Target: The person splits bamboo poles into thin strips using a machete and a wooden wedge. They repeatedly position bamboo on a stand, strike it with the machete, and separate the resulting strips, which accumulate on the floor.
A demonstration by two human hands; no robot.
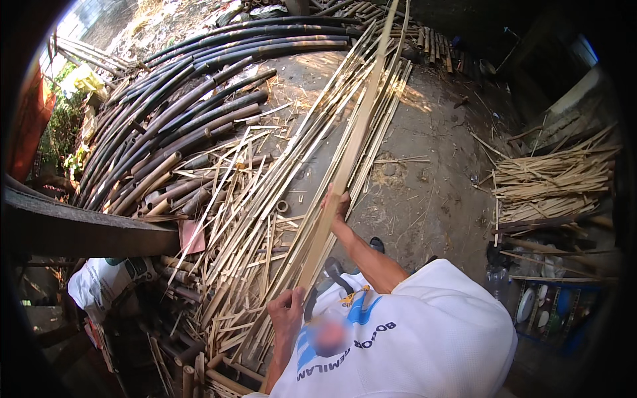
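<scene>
A long, flat, pale bamboo strip (359,126) runs from my lap area away toward the top of the view. My right hand (337,203) is closed around it partway along its length. Closer to me, my left hand (286,310) has its fingers closed at the strip's near end, by my shirt. Beneath and beside the strip, many narrow split bamboo strips (312,129) lie lengthwise on the ground. Shorter, jumbled bamboo slivers (242,255) spread to the left of my hands.
Dark, uncut bamboo poles (179,99) are heaped at the far left. A stack of split bamboo (551,179) lies to the right, near a blue rack (564,302). A thick beam (86,225) juts in from the left, above a white sack (103,285).
</scene>
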